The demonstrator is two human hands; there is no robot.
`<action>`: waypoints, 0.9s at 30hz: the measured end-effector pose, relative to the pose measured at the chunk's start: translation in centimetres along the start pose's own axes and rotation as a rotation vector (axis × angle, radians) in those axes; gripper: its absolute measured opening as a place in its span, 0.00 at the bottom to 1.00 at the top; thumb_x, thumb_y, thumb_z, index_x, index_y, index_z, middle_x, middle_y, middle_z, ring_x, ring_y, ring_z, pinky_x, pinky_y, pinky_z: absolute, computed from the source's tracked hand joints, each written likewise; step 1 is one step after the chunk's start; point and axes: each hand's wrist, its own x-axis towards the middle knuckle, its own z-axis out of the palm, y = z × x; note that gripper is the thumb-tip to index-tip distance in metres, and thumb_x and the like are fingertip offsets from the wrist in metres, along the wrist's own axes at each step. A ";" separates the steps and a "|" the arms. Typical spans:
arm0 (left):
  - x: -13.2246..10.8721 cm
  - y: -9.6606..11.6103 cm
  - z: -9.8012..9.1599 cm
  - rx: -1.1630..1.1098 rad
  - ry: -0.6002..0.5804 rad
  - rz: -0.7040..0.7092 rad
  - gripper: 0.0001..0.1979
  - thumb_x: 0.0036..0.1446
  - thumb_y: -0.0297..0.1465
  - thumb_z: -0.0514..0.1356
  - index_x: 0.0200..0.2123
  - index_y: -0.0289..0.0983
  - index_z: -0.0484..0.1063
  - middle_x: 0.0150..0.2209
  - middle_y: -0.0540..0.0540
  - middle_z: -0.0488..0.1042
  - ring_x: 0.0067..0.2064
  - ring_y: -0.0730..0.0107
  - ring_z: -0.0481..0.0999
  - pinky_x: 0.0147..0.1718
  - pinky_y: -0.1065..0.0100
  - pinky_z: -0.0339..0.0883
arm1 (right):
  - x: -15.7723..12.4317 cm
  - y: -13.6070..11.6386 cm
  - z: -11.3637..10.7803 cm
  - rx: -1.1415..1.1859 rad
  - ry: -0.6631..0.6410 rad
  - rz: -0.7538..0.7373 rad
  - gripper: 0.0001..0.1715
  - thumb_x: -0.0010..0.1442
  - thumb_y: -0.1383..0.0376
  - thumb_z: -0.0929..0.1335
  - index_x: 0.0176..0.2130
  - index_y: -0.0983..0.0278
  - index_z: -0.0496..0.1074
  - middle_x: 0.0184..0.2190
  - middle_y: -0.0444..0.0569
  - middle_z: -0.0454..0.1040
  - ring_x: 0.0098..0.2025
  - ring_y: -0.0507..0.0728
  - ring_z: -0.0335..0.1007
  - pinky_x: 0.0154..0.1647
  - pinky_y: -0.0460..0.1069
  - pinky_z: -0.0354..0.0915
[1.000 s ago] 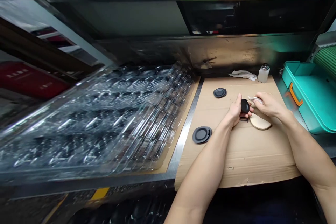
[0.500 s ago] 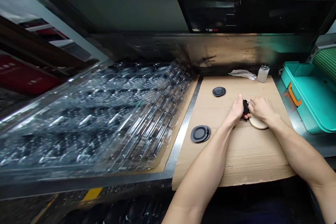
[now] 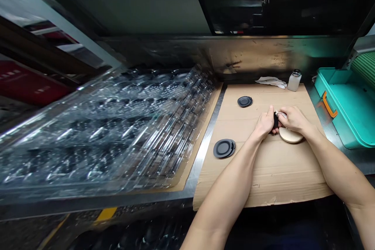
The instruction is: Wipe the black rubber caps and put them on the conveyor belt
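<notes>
1. Right of centre in the frame, the left hand (image 3: 265, 122) grips a small black part (image 3: 275, 120) between thumb and curled fingers.
2. At that part's right edge, the right hand (image 3: 293, 118) pinches a white wipe (image 3: 282, 115); its hidden fingertips I cannot tell.
3. Just below the right hand, a round cream pad (image 3: 290, 136) lies on the cardboard sheet (image 3: 284, 175).
4. Left of the hands lie an upper black disc (image 3: 244, 101) and a lower black disc (image 3: 224, 148).
5. Toward the upper right, a capped bottle (image 3: 294, 82) stands beside crumpled white cloth (image 3: 271, 81).
</notes>
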 end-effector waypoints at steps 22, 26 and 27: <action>0.8 1.3 -2.8 -0.664 0.021 -0.030 0.28 0.72 0.52 0.48 0.47 0.33 0.74 0.34 0.39 0.80 0.22 0.72 0.73 0.19 0.73 0.61 | -1.5 0.5 -2.6 -0.102 -0.050 0.085 0.23 0.63 0.47 0.71 0.49 0.60 0.76 0.48 0.56 0.77 0.49 0.65 0.73 0.45 0.53 0.66; 1.0 1.5 -3.7 -0.810 -0.001 -0.049 0.26 0.74 0.47 0.44 0.48 0.34 0.73 0.41 0.36 0.81 0.27 0.68 0.75 0.24 0.71 0.65 | -2.4 -0.8 -2.9 -0.102 -0.483 0.063 0.21 0.45 0.54 0.80 0.36 0.58 0.75 0.34 0.47 0.78 0.34 0.59 0.72 0.32 0.50 0.60; 1.0 1.5 -3.8 -0.833 -0.005 -0.054 0.25 0.75 0.45 0.44 0.48 0.34 0.73 0.43 0.35 0.81 0.29 0.67 0.76 0.25 0.70 0.66 | -2.4 -1.0 -2.8 -0.126 -0.476 0.063 0.18 0.46 0.56 0.79 0.34 0.58 0.75 0.33 0.48 0.77 0.34 0.59 0.71 0.32 0.50 0.59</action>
